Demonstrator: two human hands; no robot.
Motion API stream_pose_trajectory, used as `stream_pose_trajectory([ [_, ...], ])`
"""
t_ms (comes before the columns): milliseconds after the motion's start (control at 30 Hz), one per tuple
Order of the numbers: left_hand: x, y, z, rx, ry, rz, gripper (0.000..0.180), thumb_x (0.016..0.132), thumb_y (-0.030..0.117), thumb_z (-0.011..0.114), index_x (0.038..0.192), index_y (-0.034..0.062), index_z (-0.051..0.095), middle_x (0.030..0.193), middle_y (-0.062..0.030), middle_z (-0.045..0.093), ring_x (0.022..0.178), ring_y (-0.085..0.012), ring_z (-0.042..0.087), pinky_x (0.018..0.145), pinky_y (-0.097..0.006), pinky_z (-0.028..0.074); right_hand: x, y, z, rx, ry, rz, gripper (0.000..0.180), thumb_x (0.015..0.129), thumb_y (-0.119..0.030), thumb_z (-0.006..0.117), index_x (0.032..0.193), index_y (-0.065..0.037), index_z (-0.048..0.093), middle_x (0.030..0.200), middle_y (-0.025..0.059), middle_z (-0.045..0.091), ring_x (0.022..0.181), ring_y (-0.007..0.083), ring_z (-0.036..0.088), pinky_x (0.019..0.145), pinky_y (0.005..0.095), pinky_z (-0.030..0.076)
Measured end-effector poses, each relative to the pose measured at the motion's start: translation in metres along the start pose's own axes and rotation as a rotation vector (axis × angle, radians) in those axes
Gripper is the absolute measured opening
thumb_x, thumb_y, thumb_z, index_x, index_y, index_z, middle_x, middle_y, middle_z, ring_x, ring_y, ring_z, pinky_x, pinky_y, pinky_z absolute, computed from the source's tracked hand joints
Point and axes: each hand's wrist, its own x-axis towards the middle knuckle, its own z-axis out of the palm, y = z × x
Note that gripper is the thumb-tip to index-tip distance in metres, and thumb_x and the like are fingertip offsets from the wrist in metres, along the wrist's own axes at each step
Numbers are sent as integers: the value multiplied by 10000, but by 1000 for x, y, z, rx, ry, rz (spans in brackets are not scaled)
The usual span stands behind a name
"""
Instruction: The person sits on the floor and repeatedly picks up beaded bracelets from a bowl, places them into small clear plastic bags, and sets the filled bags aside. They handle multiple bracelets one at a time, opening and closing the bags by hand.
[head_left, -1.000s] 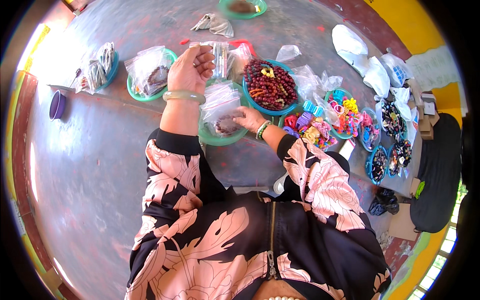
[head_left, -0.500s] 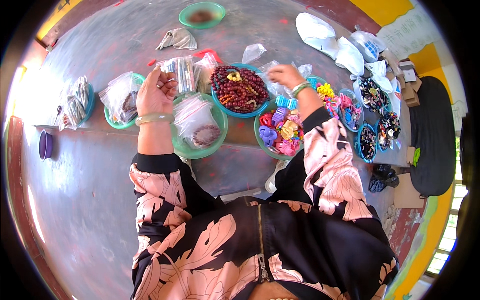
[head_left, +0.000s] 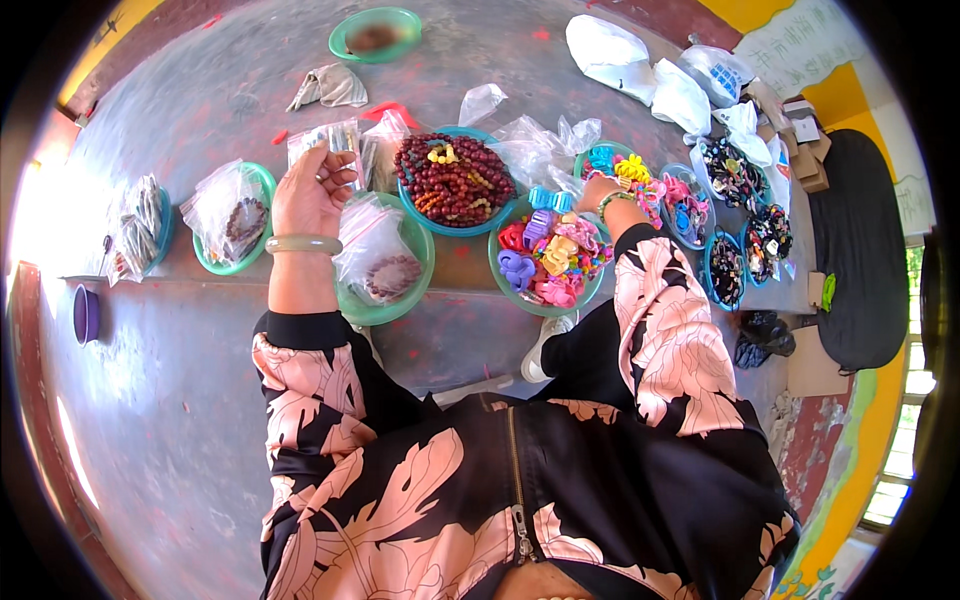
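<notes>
Harsh daylight is flooding the scene, blowing out the frame's left edge and glaring off clear plastic bags (head_left: 545, 150) at upper centre. Fisheye distortion is bending edges toward a black rim; focus is staying sharp centrally.

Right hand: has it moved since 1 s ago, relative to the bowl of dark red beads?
Yes. The right hand was at the bagged bowl in front of the bowl of dark red beads; now it sits to that bowl's right, by the bowl of colourful hair clips.

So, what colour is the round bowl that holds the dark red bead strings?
The round bowl is teal green; its rim shows best in the head view.
</notes>
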Motion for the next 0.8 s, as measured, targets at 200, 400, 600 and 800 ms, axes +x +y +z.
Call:
stream_pose_trajectory([
  [200, -1, -2, 2, 27, -9, -8, 155, 842, 181, 534, 783, 38, 528, 765, -106, 608, 594, -139, 570, 479, -214, 428, 3, 9, -28, 122, 124, 184, 332, 738, -211, 505, 985, -21, 619, 1075, 198, 564, 998, 312, 553, 835, 367, 447],
  [400, -3, -8, 6, 77, -29, -34, 162, 841, 195, 539, 830, 34, 551, 769, -98, 609, 631, -140, 571, 517, -221, 430, -36, 1, -80, 1009, 133, -251, 158, 752, -160, 545, 793, -11, 575, 751, 55, 616, 620, 143, 577, 621, 278, 487],
  [600, -21, -23, 28, 161, -239, -153, 280, 828, 181, 558, 1073, 47, 539, 978, -38, 585, 900, -125, 561, 562, -193, 423, -98, -76, -113, 1689, -358, -705, 148, 787, -78, 538, 930, -45, 559, 817, 15, 605, 683, 128, 607, 629, 274, 517],
  [800, -26, -22, 34, 152, -516, -290, 416, 798, 191, 610, 1148, 1, 490, 998, -31, 574, 787, -89, 548, 529, -197, 441, -109, -119, -110, 1689, -647, -915, 147, 804, -73, 541, 946, -38, 553, 821, 17, 600, 708, 119, 611, 621, 262, 523],
])
